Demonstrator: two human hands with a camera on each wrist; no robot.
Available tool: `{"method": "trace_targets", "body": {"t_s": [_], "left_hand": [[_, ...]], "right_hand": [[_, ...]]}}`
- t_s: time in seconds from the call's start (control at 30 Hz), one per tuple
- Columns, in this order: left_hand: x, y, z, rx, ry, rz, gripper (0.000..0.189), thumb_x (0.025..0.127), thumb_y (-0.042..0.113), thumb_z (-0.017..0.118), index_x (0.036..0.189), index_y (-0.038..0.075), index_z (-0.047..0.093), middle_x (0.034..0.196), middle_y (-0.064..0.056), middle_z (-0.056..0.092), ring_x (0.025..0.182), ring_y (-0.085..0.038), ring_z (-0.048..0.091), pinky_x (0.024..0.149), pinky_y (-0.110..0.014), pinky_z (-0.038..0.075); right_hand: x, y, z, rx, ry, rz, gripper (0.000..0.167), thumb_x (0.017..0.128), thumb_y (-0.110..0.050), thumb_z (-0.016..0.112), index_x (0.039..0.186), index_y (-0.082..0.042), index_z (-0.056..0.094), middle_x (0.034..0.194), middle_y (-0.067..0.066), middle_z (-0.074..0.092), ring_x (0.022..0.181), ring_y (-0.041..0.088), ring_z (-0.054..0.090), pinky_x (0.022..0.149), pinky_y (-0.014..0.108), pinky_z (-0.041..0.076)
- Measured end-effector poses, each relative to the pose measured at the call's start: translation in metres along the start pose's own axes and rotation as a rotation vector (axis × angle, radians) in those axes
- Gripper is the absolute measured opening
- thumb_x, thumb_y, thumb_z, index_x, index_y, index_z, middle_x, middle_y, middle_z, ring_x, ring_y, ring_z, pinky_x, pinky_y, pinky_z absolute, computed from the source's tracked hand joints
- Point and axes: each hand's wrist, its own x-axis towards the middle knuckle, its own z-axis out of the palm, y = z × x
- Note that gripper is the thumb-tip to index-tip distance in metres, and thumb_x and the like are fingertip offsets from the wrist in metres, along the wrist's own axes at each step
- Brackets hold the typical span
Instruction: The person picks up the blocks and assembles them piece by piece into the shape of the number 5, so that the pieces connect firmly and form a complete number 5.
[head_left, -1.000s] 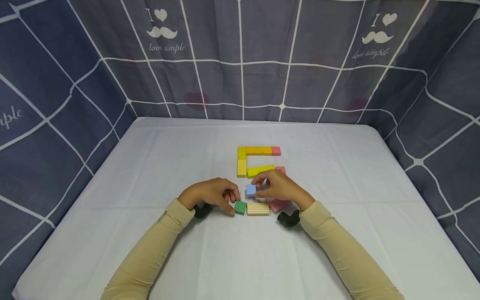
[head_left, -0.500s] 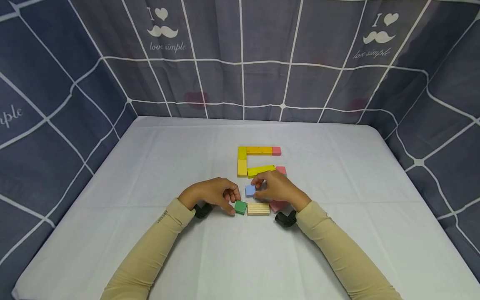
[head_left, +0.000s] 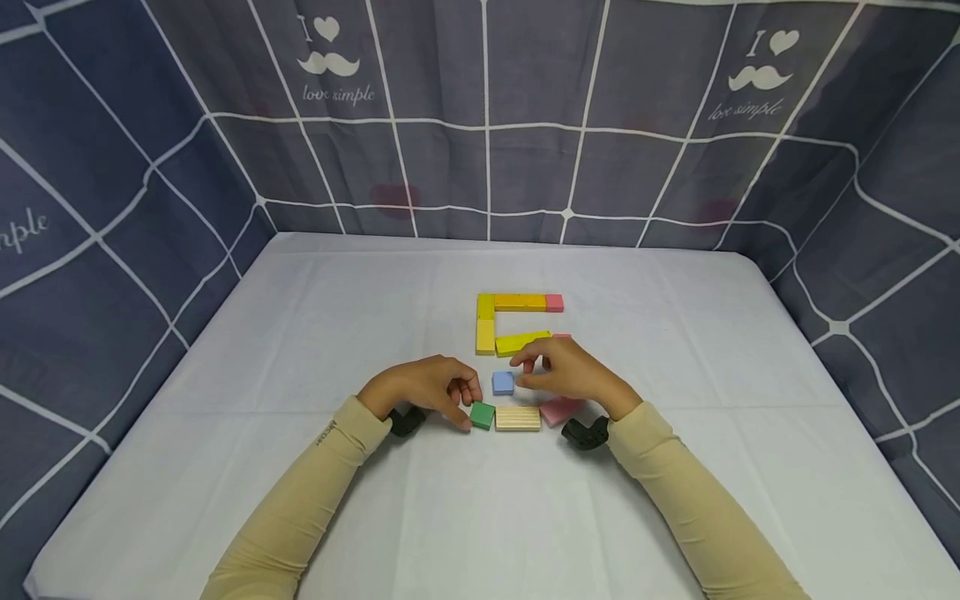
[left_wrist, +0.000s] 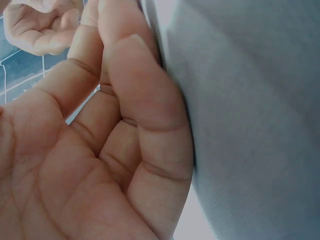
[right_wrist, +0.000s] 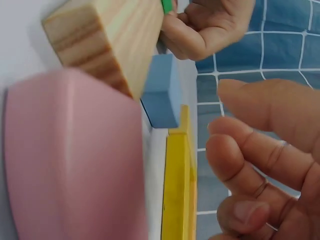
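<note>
My left hand [head_left: 431, 387] rests at the left end of the near row, pinching the green block [head_left: 482, 415] at its edge between thumb and fingers. In the left wrist view its fingers curl in and hide the block. My right hand [head_left: 566, 375] hovers just right of the small blue block [head_left: 503, 383], thumb and fingers parted with nothing between them. The right wrist view shows a gap between the fingertips and the blue block [right_wrist: 162, 92]. A striped plain wood block [head_left: 517, 418] lies beside the green one, with a pink block [head_left: 560, 410] to its right, partly under my right wrist.
Beyond the hands, yellow blocks [head_left: 485, 325] form a corner, with a small pink block [head_left: 554, 303] at the end of the top row. A slanted yellow block [head_left: 522, 342] lies nearer. White cloth [head_left: 337, 517] covers the table; dark gridded curtains [head_left: 525, 167] surround it.
My right hand has let go of the blue block and drawn back slightly to the right. The blue block stays on the cloth. My left hand has not moved.
</note>
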Motion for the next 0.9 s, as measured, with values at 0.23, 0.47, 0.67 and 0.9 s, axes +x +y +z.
{"method": "trace_targets", "body": {"t_s": [0.23,0.47,0.67,0.9], "left_hand": [[0.001,-0.002,0.001,-0.008,0.002,-0.001,0.030,0.083,0.014,0.095,0.103,0.010,0.074,0.093,0.004,0.067,0.084,-0.010,0.060,0.079,-0.024,0.051],[0.002,-0.002,0.001,-0.016,0.004,-0.008,0.030,0.082,0.015,0.096,0.102,0.010,0.073,0.094,0.004,0.067,0.084,-0.010,0.059,0.079,-0.023,0.050],[0.000,-0.001,0.000,-0.022,0.010,0.000,0.030,0.082,0.014,0.095,0.102,0.009,0.073,0.095,0.003,0.067,0.085,-0.010,0.059,0.079,-0.023,0.050],[0.000,-0.001,0.002,-0.020,0.010,0.005,0.030,0.083,0.014,0.095,0.102,0.009,0.073,0.094,0.004,0.067,0.083,-0.010,0.058,0.079,-0.023,0.050]], "right_hand": [[-0.010,0.008,-0.008,0.089,0.056,-0.018,0.019,0.098,-0.007,0.077,0.115,0.000,0.080,0.095,0.000,0.069,0.071,0.017,0.049,0.065,0.026,0.040],[-0.019,0.019,-0.013,0.160,0.101,-0.013,0.014,0.100,-0.005,0.074,0.112,0.001,0.079,0.089,0.000,0.065,0.071,0.018,0.048,0.064,0.025,0.038],[-0.028,0.032,-0.015,0.234,0.119,0.006,0.013,0.100,-0.001,0.071,0.111,0.004,0.077,0.087,0.001,0.063,0.072,0.015,0.048,0.066,0.023,0.038],[-0.041,0.048,-0.017,0.360,0.098,0.031,0.014,0.103,0.001,0.067,0.112,0.009,0.073,0.093,0.010,0.068,0.077,0.015,0.057,0.071,0.023,0.047]]}}
